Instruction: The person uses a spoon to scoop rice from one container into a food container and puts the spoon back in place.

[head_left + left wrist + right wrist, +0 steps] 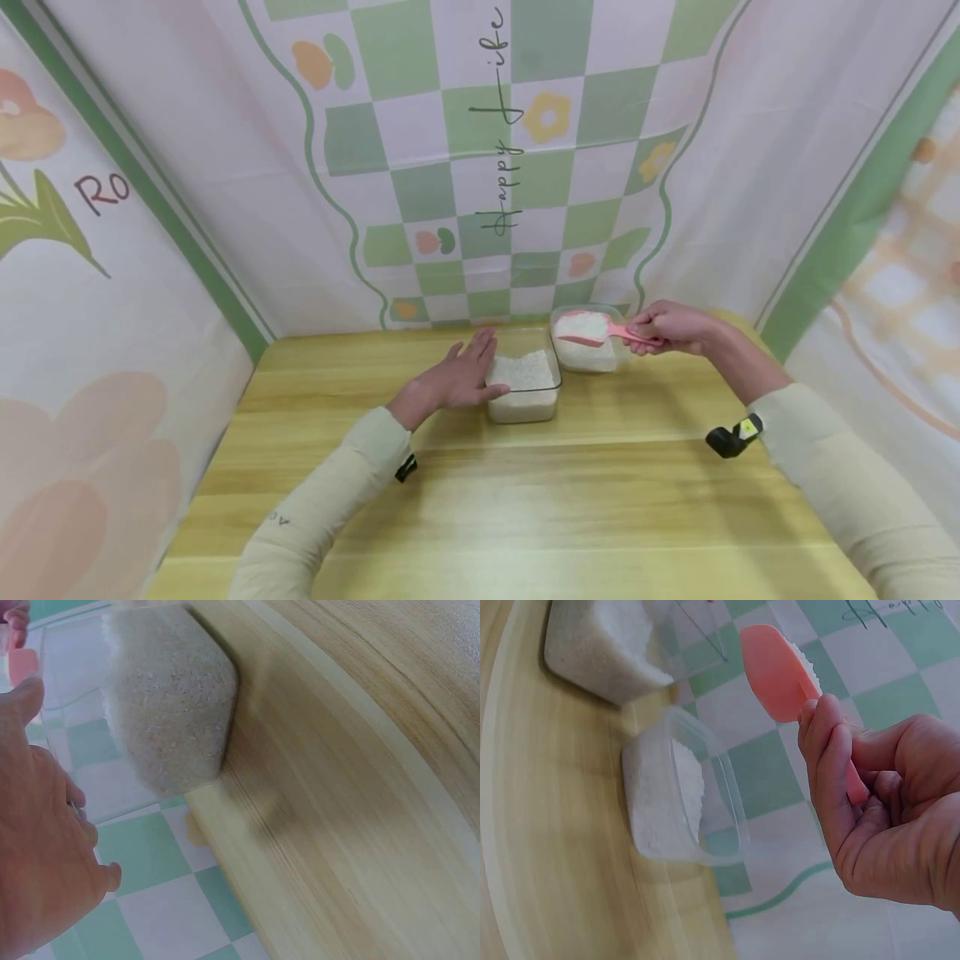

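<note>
In the head view my right hand (pixel 671 327) grips the handle of a pink scoop (pixel 624 333), which carries a heap of white grains (pixel 587 323). The scoop is held above a clear plastic tub (pixel 606 360) partly filled with white contents. To its left stands a clear glass container (pixel 534 412) of rice, whose grains show through the wall in the left wrist view. My left hand (pixel 463 375) rests at this container's left rim, fingers extended and thumb over the front edge. From the right wrist, the scoop (pixel 769 675) appears raised clear of the tub (pixel 656 795).
Both containers stand near the back edge of a wooden table (pixel 510 508). Behind them hangs a green-and-white checked curtain (pixel 480 183), with printed cloth walls on either side. A small black wrist camera (pixel 727 442) is strapped to the right sleeve.
</note>
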Demonstrator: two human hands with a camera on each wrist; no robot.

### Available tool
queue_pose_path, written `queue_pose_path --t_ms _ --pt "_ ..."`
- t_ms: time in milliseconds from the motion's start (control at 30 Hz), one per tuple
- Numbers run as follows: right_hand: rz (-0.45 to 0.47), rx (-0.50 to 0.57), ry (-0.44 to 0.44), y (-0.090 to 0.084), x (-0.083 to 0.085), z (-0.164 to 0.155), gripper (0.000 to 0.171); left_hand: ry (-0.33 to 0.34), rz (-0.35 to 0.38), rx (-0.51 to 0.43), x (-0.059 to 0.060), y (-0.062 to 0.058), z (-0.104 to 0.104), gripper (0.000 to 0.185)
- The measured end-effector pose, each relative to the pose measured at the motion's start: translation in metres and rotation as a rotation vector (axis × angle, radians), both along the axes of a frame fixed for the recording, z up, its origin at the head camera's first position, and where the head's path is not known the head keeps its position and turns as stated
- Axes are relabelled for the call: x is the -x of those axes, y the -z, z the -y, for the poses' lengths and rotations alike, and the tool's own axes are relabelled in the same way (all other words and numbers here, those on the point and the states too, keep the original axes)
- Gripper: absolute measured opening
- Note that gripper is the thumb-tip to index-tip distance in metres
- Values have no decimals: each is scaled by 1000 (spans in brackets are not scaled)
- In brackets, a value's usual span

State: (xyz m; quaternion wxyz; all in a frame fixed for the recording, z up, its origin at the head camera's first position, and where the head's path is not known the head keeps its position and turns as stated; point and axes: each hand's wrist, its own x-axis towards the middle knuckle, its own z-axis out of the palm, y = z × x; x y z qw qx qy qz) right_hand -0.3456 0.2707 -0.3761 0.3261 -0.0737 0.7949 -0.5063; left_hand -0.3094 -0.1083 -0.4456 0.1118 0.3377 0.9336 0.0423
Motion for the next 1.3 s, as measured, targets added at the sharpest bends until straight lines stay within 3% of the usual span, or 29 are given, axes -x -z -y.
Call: queue_pose_path --t_ms 467,867,1300 --pt "-25 -41 80 10 9 -30 33 3 -5 -14 -1 1 1 94" --pt "-33 -95 85 28 15 -38 32 -2 2 -11 -1 2 2 94" --pt "-85 -169 48 28 17 -36 30 -6 1 -3 -1 1 1 94"
